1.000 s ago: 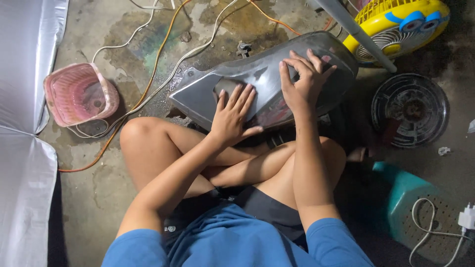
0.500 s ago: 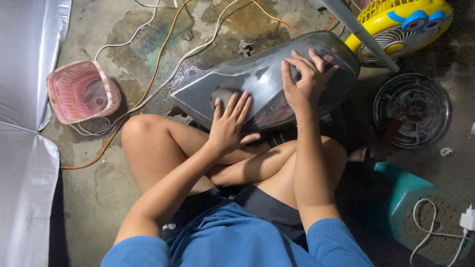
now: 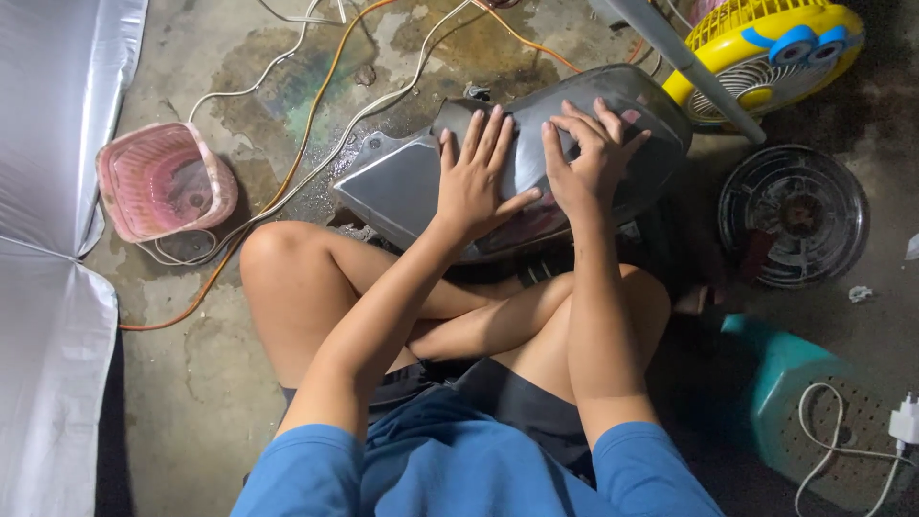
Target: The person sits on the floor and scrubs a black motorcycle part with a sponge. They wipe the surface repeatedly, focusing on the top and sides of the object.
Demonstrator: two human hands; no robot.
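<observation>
A large curved grey metal shell [image 3: 402, 177] rests across my crossed legs, tilted up toward the right. My left hand [image 3: 476, 177] lies flat on its upper middle with fingers spread. My right hand [image 3: 589, 153] presses on the shell's upper right part, fingers bent over the surface. Both hands are close together and neither closes around anything.
A pink plastic basket [image 3: 163, 182] sits on the stained concrete floor at left, with white and orange cables [image 3: 287, 182] running past it. A yellow fan [image 3: 775, 48] and a round fan grille [image 3: 795, 215] lie at right. A teal stool [image 3: 814, 412] stands at lower right.
My left hand slid up the shell toward my right hand. The right hand shifted slightly left on the shell.
</observation>
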